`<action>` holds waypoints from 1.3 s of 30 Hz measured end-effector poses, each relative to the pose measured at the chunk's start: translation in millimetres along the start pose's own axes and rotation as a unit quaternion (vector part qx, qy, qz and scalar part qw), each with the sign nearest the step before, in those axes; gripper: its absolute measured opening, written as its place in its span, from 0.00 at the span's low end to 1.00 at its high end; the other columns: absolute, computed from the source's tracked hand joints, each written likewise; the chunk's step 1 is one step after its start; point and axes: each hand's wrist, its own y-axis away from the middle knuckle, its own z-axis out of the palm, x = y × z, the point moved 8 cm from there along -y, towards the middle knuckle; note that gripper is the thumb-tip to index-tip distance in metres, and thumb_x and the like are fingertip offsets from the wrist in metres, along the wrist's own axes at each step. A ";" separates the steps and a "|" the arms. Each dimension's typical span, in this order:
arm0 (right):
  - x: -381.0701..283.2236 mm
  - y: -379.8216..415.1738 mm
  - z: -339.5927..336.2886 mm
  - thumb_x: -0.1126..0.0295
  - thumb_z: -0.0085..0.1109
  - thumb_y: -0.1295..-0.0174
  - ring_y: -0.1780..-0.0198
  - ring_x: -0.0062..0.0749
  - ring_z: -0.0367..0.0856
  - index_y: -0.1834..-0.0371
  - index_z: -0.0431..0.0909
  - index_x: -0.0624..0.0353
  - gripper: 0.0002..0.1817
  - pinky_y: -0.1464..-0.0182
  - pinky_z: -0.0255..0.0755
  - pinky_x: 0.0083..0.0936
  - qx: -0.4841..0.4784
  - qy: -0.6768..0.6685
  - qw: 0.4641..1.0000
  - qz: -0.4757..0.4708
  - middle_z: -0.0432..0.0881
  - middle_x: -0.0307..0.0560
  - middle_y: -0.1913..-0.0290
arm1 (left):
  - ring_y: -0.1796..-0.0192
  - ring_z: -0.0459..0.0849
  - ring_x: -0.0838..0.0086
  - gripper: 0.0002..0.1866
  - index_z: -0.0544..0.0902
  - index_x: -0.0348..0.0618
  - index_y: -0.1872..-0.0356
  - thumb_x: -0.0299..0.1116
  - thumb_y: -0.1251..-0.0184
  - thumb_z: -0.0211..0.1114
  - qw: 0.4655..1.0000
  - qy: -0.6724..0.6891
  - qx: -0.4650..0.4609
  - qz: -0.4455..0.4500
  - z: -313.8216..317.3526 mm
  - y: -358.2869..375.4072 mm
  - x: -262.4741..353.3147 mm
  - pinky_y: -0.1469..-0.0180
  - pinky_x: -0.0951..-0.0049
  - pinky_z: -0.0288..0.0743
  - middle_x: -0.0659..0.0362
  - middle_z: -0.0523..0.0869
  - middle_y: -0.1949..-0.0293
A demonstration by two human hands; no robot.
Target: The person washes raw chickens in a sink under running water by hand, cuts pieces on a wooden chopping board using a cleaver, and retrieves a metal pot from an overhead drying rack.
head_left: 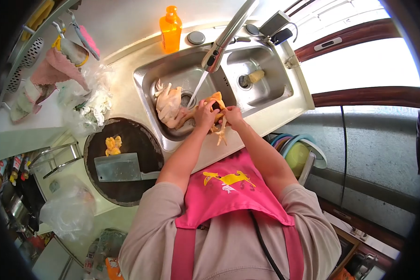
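Over the front edge of the left sink basin (147, 74), my left hand (205, 115) grips a yellowish raw chicken (216, 97), fingers curled at its dark opening. My right hand (233, 116) pinches the same bird from the other side. Its feet (221, 134) dangle over the counter rim below my hands. A paler poultry piece (168, 105) lies in the basin, left of my hands. Water runs from the pull-out faucet (214, 55) close to the held bird. My fingers partly hide the chicken.
A cleaver (117, 167) and a yellow fatty lump (113, 145) rest on the round chopping board (126, 191) at left. Behind the sink stands an orange bottle (171, 31). The right basin (277, 84) holds a yellowish piece (256, 76). Stacked basins (297, 156) sit at right.
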 end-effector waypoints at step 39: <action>-0.6 -10.4 42.4 0.76 0.64 0.41 0.75 0.36 0.85 0.47 0.68 0.62 0.20 0.75 0.81 0.33 0.033 0.200 0.973 -0.114 0.82 0.50 0.67 | 0.44 0.76 0.54 0.26 0.84 0.56 0.48 0.21 0.53 0.67 0.994 0.091 0.033 0.045 -38.7 9.3 -53.4 0.40 0.59 0.71 0.50 0.77 0.50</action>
